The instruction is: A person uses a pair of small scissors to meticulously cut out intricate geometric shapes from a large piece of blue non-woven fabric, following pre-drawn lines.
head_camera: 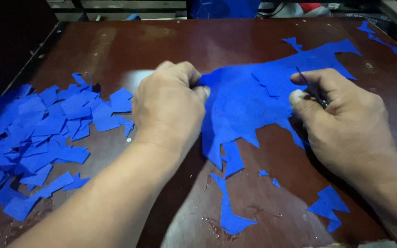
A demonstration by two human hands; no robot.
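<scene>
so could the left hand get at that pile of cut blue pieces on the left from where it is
Probably yes: the left hand pinches the big blue sheet, and only bare table lies between it and the pile of blue pieces.

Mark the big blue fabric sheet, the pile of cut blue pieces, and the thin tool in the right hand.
big blue fabric sheet [246, 105], head view, middle of the sheet.
pile of cut blue pieces [33, 133], head view, centre of the heap.
thin tool [309, 86], head view, exposed shaft.

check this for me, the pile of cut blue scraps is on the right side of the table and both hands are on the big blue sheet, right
Not quite. The head view shows the pile of scraps on the left side of the table, not the right. Both the left hand and the right hand are on the big blue sheet.
</scene>
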